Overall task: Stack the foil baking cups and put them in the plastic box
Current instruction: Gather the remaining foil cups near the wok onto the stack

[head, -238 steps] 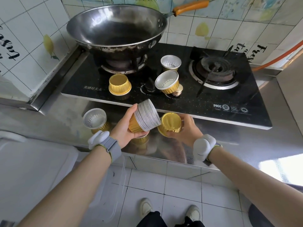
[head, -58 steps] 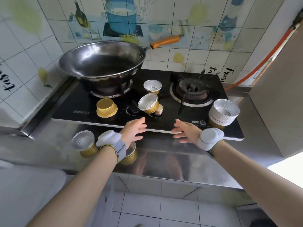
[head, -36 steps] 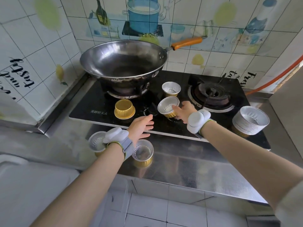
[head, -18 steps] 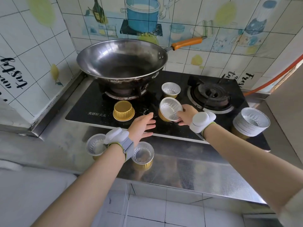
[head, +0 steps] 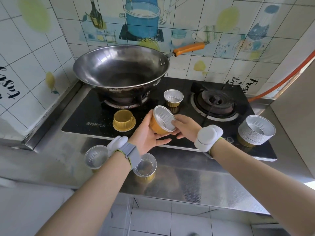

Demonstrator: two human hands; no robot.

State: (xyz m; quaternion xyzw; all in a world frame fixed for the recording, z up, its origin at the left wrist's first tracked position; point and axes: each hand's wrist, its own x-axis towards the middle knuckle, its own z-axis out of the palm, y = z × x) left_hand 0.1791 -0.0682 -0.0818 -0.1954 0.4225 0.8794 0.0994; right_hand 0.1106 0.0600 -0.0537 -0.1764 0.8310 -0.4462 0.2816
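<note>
Gathering step: left hand (head: 150, 137) cradles gold-sided, silver-lined foil cup (head: 163, 120); right hand (head: 185, 127) pinches its rim; next, nest onto tall foil stack (head: 256, 132).

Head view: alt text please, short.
Both hands, left hand and right hand, hold one foil cup tilted above the stove. A stack of cups stands at right; four single cups and a wok sit around.

- The wok (head: 121, 72) fills the stove's back left, its rim overhanging the glass.
- An upturned cup (head: 124, 120) and an upright cup (head: 173, 98) flank the middle.
- The stack (head: 256, 132) takes the right front corner.
- The steel counter (head: 213, 181) at right front lies open.
</note>
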